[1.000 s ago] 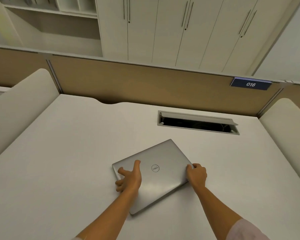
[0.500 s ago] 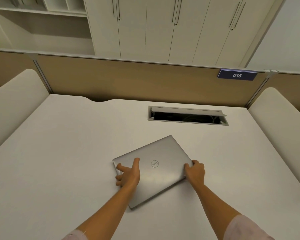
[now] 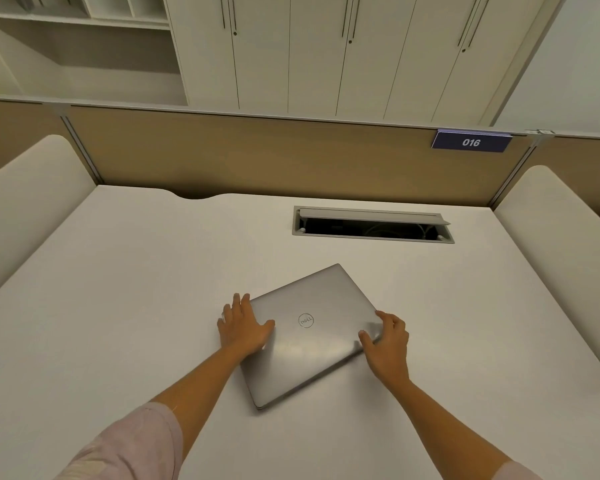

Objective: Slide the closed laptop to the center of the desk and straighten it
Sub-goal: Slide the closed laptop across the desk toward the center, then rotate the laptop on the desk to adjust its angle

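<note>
A closed silver laptop (image 3: 312, 336) with a round logo lies on the white desk (image 3: 118, 306), near the middle and a little toward me. It sits skewed, its far corner pointing to the back right. My left hand (image 3: 245, 327) lies flat on the laptop's left corner, fingers spread, thumb on the lid. My right hand (image 3: 387, 339) grips the laptop's right corner, with the thumb on top and the fingers curled around the edge.
An open cable hatch (image 3: 373, 225) is cut into the desk behind the laptop. A tan partition (image 3: 257, 157) with a blue "016" plate (image 3: 471, 142) closes the back. Padded white dividers (image 3: 25, 202) stand at both sides. Cabinets rise beyond.
My left hand has shifted left, from the lid to the laptop's left corner, and now lies flatter. The laptop looks about as skewed as before. The view has tilted slightly.
</note>
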`<state>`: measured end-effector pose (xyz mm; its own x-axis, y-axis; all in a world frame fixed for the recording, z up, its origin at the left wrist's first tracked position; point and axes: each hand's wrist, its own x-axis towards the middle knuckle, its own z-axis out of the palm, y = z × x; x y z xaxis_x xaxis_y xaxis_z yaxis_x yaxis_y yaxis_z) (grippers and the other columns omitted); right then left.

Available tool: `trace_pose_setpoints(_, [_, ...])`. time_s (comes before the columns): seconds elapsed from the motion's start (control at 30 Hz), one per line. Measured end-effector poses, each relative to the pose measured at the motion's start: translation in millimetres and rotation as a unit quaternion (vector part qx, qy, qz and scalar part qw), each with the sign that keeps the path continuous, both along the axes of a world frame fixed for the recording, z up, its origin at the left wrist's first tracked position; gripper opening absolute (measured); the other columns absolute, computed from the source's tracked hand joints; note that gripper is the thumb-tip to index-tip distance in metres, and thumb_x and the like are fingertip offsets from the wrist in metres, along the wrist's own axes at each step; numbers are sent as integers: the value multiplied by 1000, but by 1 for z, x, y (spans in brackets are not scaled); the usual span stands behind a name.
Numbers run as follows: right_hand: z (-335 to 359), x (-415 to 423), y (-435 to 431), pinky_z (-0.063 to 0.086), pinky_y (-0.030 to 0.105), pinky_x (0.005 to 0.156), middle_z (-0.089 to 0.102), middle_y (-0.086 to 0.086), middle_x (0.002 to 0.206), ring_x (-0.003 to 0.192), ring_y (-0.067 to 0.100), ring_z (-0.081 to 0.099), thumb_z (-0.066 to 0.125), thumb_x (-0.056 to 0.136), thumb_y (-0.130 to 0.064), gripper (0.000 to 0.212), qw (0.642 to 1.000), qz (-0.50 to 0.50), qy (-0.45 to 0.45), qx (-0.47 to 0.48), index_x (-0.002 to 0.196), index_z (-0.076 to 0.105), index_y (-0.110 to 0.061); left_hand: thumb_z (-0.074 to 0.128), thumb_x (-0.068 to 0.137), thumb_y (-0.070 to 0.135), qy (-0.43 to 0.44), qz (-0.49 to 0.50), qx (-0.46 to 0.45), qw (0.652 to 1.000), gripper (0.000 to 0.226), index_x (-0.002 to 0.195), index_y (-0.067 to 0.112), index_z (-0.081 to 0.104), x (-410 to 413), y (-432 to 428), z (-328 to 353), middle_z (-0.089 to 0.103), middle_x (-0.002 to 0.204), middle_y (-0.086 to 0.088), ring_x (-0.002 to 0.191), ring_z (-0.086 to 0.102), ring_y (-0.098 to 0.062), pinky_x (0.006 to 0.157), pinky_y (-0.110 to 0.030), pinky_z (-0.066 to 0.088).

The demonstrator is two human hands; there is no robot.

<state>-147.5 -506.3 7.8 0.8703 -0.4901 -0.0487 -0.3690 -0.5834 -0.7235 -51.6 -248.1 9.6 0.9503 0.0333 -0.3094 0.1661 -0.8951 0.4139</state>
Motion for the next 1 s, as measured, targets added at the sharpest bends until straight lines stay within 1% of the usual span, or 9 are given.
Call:
trace_pose_setpoints(0.07, [-3, -7, 8, 40, 46, 103, 36, 15, 138, 126, 37, 37, 72, 85, -14, 57, 996, -55, 3, 67, 135, 45, -11, 50, 87, 53, 9, -15, 8, 1000, 87, 152, 17, 5, 9, 3, -3, -2, 162, -6, 148, -2, -31, 119, -50, 6])
trace_pose_setpoints(0.17, [-9, -18, 23, 39, 48, 104, 31, 15, 138, 126, 39, 36, 74, 83, -14, 63, 983, -121, 25, 139, 134, 38, -8, 50, 88, 55, 35, -13, 5, 999, 87, 152, 13, 8, 20, 10, -8, 8, 162, -7, 148, 3, -30, 119, -51, 5])
trace_pose_setpoints(0.37, [-18, -34, 61, 43, 37, 101, 30, 5, 145, 123, 23, 48, 72, 85, -15, 77, 955, -94, 24, 281, 146, 25, -13, 53, 85, 59, 13, -22, 7, 1000, 78, 142, 9, 32, 23, 13, -8, 36, 146, -13, 134, 33, -33, 110, -44, 30])
trace_pose_setpoints(0.47, [-17, -30, 73, 43, 46, 108, 30, 2, 145, 128, 27, 47, 75, 81, -17, 83, 942, -111, 10, 317, 147, 26, -16, 54, 84, 59, 12, -29, 11, 999, 77, 139, 9, 35, 21, 15, -7, 39, 142, -13, 131, 36, -33, 106, -43, 34])
trace_pose_setpoints(0.53, [-14, -23, 77, 40, 51, 110, 30, 5, 147, 131, 31, 43, 77, 78, -21, 86, 940, -131, 15, 316, 147, 26, -15, 54, 84, 60, 21, -29, 20, 999, 76, 137, 9, 37, 20, 16, -6, 40, 140, -13, 129, 36, -33, 103, -43, 37])
trace_pose_setpoints(0.63, [-10, -11, 77, 38, 49, 109, 34, 7, 145, 131, 30, 39, 77, 77, -25, 86, 943, -154, 12, 295, 147, 28, -16, 53, 84, 62, 40, -13, 42, 998, 76, 133, 7, 37, 14, 14, -5, 40, 137, -15, 126, 37, -33, 96, -43, 42])
trace_pose_setpoints(0.7, [-6, -1, 72, 35, 49, 110, 36, 8, 145, 134, 31, 35, 76, 77, -26, 84, 947, -154, 9, 280, 147, 29, -16, 50, 84, 63, 53, 12, 48, 997, 79, 136, 6, 35, 8, 11, -5, 38, 139, -16, 128, 36, -34, 96, -43, 41])
trace_pose_setpoints(0.9, [-1, 36, 43, 35, 51, 111, 49, 14, 142, 133, 36, 39, 72, 81, -31, 68, 962, -121, 19, 243, 138, 43, -8, 44, 85, 66, 82, 66, 39, 994, 78, 132, 4, 38, -19, -6, -1, 42, 136, -16, 125, 42, -35, 97, -42, 40])
trace_pose_setpoints(1.0, [1, 52, 25, 35, 49, 111, 54, 12, 138, 131, 36, 41, 69, 83, -33, 59, 969, -81, 30, 231, 134, 48, -12, 42, 85, 68, 112, 55, 35, 992, 80, 132, 3, 38, -33, -17, 1, 46, 134, -16, 121, 49, -32, 95, -39, 43])
